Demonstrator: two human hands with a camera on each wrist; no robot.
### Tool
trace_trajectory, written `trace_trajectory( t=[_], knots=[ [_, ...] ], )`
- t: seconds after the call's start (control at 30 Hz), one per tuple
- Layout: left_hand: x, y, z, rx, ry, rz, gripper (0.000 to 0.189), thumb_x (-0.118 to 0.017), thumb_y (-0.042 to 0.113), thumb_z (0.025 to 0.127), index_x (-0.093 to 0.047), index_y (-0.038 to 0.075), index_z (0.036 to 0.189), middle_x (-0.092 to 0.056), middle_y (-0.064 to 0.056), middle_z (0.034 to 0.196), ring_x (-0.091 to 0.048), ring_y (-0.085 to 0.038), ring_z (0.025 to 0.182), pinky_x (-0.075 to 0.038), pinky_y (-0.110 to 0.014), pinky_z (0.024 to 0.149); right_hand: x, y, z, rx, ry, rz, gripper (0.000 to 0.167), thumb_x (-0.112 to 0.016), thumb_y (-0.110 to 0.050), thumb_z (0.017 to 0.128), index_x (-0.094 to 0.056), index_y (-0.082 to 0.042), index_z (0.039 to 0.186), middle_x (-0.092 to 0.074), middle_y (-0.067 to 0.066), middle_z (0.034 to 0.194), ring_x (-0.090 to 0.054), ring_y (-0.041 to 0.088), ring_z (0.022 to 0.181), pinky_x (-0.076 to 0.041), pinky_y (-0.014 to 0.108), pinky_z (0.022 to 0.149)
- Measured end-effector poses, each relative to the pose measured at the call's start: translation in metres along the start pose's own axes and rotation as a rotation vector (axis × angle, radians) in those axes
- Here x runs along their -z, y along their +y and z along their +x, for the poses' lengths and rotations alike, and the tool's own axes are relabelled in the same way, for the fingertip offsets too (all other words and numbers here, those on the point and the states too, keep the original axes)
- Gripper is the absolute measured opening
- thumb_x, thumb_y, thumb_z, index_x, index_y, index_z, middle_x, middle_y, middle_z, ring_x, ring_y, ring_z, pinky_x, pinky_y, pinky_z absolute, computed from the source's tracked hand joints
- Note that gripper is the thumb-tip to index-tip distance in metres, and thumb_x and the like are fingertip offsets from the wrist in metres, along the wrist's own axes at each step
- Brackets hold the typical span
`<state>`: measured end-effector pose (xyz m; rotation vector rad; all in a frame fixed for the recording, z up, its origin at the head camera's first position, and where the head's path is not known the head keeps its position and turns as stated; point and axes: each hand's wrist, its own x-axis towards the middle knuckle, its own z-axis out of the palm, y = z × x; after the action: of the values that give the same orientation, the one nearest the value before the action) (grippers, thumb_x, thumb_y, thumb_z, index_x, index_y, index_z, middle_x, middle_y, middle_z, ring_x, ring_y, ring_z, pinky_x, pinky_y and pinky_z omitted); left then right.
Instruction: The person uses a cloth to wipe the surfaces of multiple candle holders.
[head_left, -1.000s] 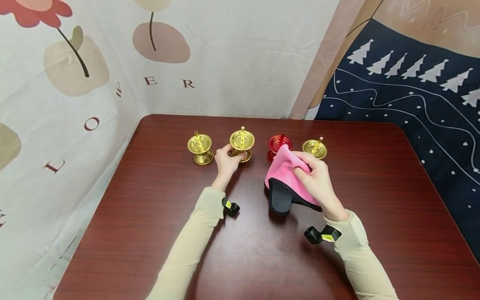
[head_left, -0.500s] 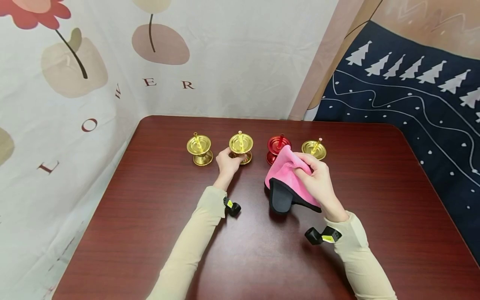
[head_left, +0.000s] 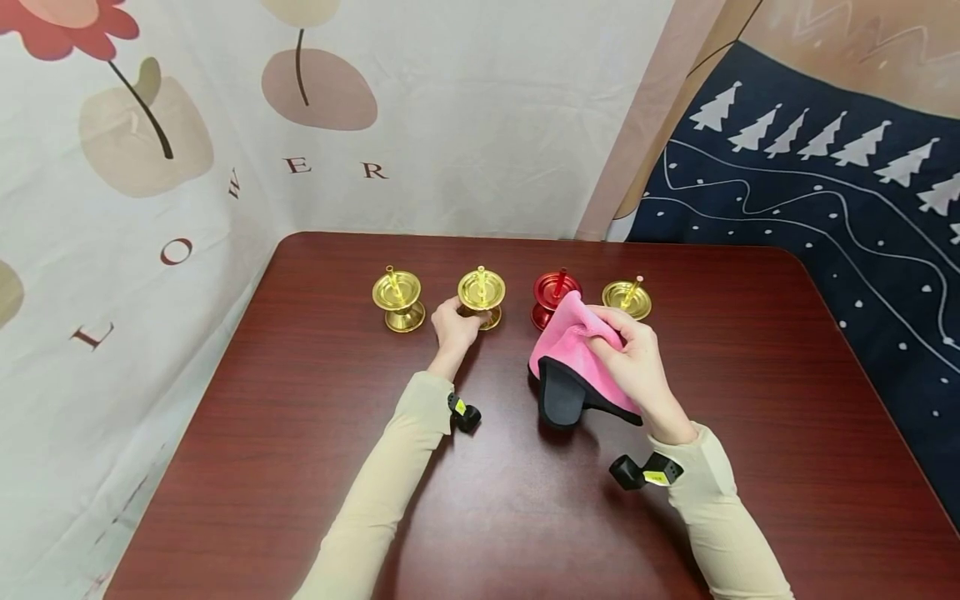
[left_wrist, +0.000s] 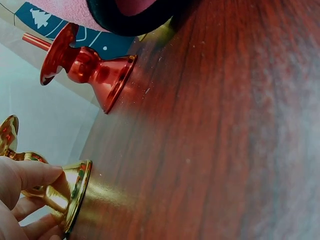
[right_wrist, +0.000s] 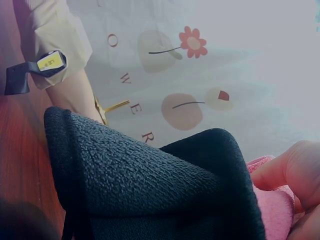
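My left hand [head_left: 456, 327] grips the base of a shiny gold candlestick [head_left: 482, 290] that stands upright on the table. In the left wrist view, thumb and fingers lie round the candlestick's flared foot [left_wrist: 62, 195]. My right hand [head_left: 630, 358] pinches the top of a soft pink fabric item [head_left: 573, 342] with black edging and a dark rounded flap [head_left: 561, 396] facing me. The right wrist view shows its dark, textured side [right_wrist: 135, 170]. Behind the pink item stands a red candlestick [head_left: 546, 287], its lower part overlapped.
Another gold candlestick [head_left: 397, 293] stands left of my left hand, and a third gold candlestick [head_left: 624, 298] sits beyond my right hand, its base hidden. All line the far side of the brown table [head_left: 480, 508]. A printed white curtain [head_left: 480, 108] hangs behind.
The gold candlestick in my left hand has moved slightly toward me, then stays put. The right hand holds the pink fabric item in nearly the same place.
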<state>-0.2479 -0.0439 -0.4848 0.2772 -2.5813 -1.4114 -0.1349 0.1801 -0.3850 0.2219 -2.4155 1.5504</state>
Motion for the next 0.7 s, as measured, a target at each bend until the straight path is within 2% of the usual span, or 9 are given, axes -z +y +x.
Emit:
trace_trajectory(
  t=[0.37, 0.53, 0.7],
  knots=[
    [0.001, -0.004, -0.001, -0.046, 0.004, -0.013, 0.035, -0.083, 0.016, 0.067, -0.071, 0.002, 0.098, -0.069, -0.013, 0.101, -0.056, -0.036, 0.103, -0.036, -0.044, 0.096, 0.000, 0.001, 0.000, 0.023, 0.003, -0.005, 0.029, -0.064, 0.005, 0.081, -0.066, 0.003, 0.110, -0.065, 0.018, 0.105, -0.052, 0.011, 0.085, -0.042, 0.015, 0.062],
    [0.005, -0.004, -0.004, -0.054, -0.033, -0.051, 0.044, -0.083, 0.018, 0.067, -0.067, 0.001, 0.105, -0.068, -0.014, 0.105, -0.056, -0.034, 0.105, -0.034, -0.044, 0.098, 0.000, 0.000, 0.000, 0.016, 0.002, 0.003, 0.029, -0.064, 0.005, 0.081, -0.066, 0.003, 0.110, -0.065, 0.019, 0.105, -0.051, 0.012, 0.085, -0.042, 0.015, 0.061],
    [0.018, -0.004, -0.012, -0.027, -0.074, -0.099, 0.049, -0.082, 0.016, 0.068, -0.064, -0.001, 0.110, -0.066, -0.016, 0.108, -0.057, -0.030, 0.105, -0.038, -0.040, 0.097, 0.001, -0.001, -0.001, 0.018, -0.001, 0.002, 0.029, -0.064, 0.005, 0.081, -0.066, 0.003, 0.110, -0.065, 0.019, 0.106, -0.051, 0.011, 0.085, -0.043, 0.015, 0.062]
  ],
)
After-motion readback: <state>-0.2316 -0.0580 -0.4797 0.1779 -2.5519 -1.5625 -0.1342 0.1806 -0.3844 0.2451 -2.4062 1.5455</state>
